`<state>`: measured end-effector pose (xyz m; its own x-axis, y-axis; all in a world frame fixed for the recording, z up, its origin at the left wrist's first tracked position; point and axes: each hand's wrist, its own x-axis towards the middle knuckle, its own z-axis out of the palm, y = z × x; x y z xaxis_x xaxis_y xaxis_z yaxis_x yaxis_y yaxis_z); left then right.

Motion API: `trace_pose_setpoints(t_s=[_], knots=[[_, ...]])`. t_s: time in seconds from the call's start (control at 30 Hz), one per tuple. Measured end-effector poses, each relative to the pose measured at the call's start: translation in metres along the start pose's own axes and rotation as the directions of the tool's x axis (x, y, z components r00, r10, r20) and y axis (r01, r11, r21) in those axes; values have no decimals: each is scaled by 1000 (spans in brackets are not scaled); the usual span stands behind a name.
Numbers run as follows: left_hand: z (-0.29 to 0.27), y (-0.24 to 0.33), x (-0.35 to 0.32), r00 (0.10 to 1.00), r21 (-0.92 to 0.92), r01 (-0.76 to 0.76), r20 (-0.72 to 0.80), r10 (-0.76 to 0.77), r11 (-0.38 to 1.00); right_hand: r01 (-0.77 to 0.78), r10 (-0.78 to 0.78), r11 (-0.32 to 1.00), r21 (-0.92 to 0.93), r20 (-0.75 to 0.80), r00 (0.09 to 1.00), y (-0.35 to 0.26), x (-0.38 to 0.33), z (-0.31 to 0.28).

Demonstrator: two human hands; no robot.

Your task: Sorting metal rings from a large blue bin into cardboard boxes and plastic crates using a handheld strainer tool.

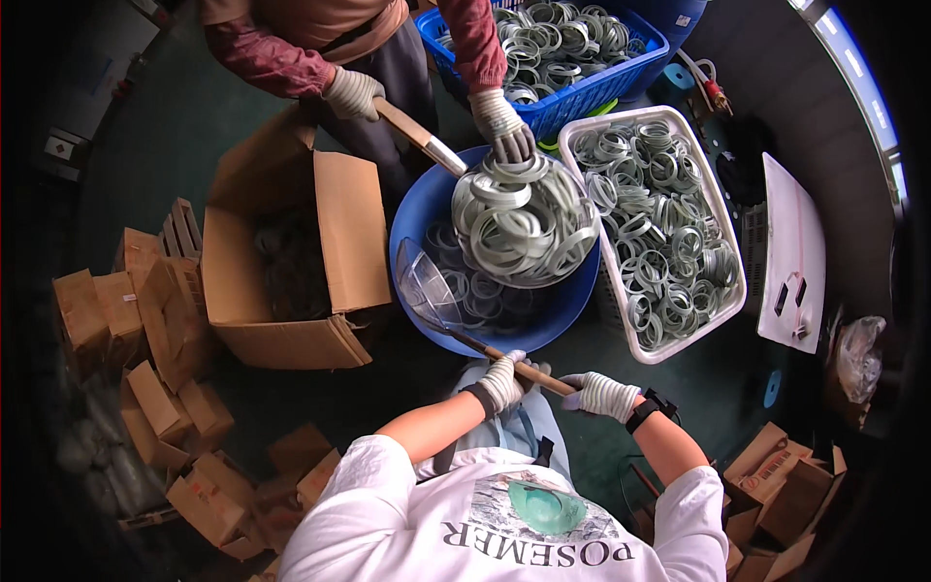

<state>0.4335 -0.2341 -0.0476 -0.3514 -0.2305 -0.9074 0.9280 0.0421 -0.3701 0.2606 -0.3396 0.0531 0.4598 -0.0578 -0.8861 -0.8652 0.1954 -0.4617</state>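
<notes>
My left hand point(501, 381), in a white knit glove, grips the wooden handle point(485, 351) of a clear plastic scoop point(427, 281). My right hand point(601, 395), also gloved, closes on the handle's near end. The scoop's blade rests inside a round blue tub point(572, 301) that holds several grey-green metal rings point(475, 291). Across the tub, another person's gloved hands point(501, 124) hold a second scoop point(524, 221), heaped with rings, above the tub.
A white crate point(669, 351) full of rings stands right of the tub, a blue basket point(592, 97) of rings behind it. An open cardboard box point(291, 330) sits left. Small cardboard boxes point(155, 320) lie scattered left and lower right. A white board point(790, 252) lies far right.
</notes>
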Motion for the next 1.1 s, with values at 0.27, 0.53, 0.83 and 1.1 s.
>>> trace_pose_setpoints(t_s=[0.27, 0.53, 0.83, 1.1], knots=[[0, 91, 109, 902, 362, -399, -12, 433, 842, -87, 0, 838, 539, 159, 987, -43, 104, 18], [35, 205, 174, 584, 995, -74, -16, 812, 72, -254, 123, 409, 876, 222, 967, -43, 267, 41], [28, 269, 254, 681, 909, 358, -99, 726, -212, -239, 206, 284, 929, 184, 961, -31, 340, 54], [33, 239, 277, 961, 966, -17, -56, 272, 259, -236, 182, -10, 972, 233, 955, -5, 351, 53]])
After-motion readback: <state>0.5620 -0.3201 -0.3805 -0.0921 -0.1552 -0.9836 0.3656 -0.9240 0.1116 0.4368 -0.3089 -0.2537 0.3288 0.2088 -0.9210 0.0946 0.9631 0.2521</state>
